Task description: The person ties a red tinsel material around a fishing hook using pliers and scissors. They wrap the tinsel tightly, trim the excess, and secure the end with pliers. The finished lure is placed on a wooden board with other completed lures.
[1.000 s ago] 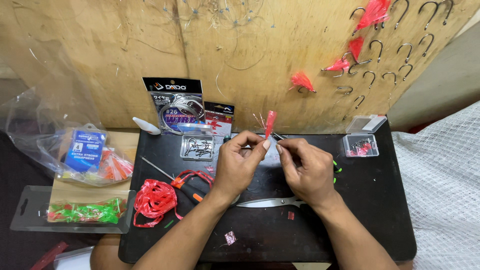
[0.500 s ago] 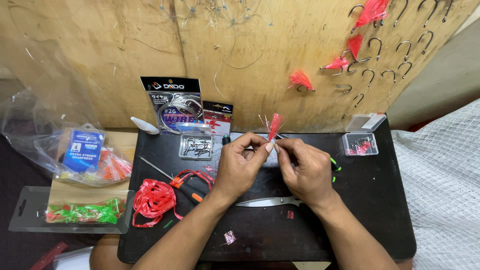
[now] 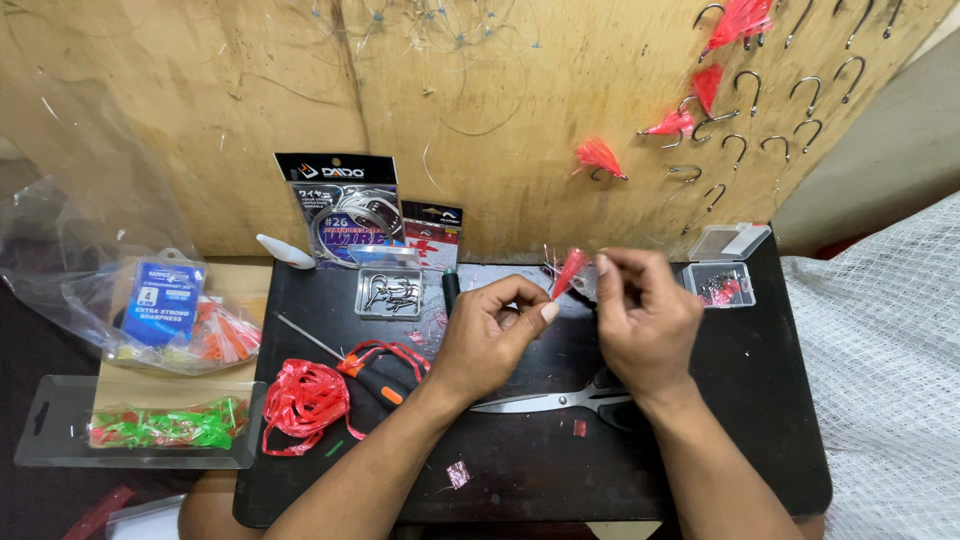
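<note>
Over a black board (image 3: 760,400), my left hand (image 3: 490,335) pinches the base of a small red tassel lure (image 3: 570,270) between thumb and forefinger. My right hand (image 3: 645,315) has its fingertips closed at the lure's upper end. Whether a thread runs between the fingers is too fine to tell. Below the hands lie scissors (image 3: 560,400) with black handles. A clear tray of bare hooks (image 3: 390,293) sits left of my left hand.
A bundle of red strips (image 3: 305,400) and an orange-handled tool (image 3: 375,375) lie at the left. A small clear box (image 3: 725,280) stands open at the right. Wire packets (image 3: 345,210) lean on a wooden board hung with hooks (image 3: 745,90) and red lures. Plastic bags and green strips (image 3: 150,425) lie far left.
Both hands stay close together at the red lure. The lure has tilted slightly and my right fingertips have shifted along it.
</note>
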